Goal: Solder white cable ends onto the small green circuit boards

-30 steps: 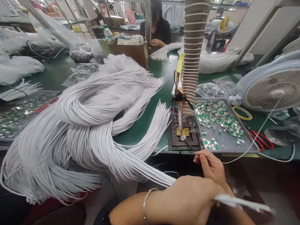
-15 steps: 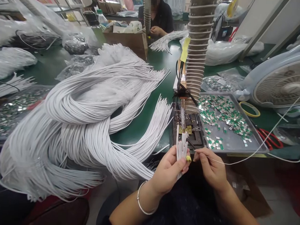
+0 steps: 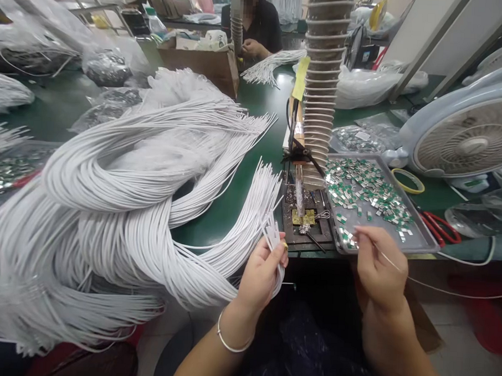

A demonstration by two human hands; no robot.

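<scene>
My left hand is closed round a small bunch of white cable ends at the table's front edge, just left of the black soldering jig. My right hand pinches a thin wire that trails off to the right, its fingertips at the near edge of the grey tray of small green and silver parts. A big heap of looped white cables fills the left of the green table.
A ribbed fume hose hangs over the jig. A white fan, yellow tape ring and red scissors lie to the right. Another person works at the far side behind a cardboard box.
My left hand has brought the cable bunch up from my lap to the table edge, left of the jig. My right hand has risen with the wire to the tray's near edge.
</scene>
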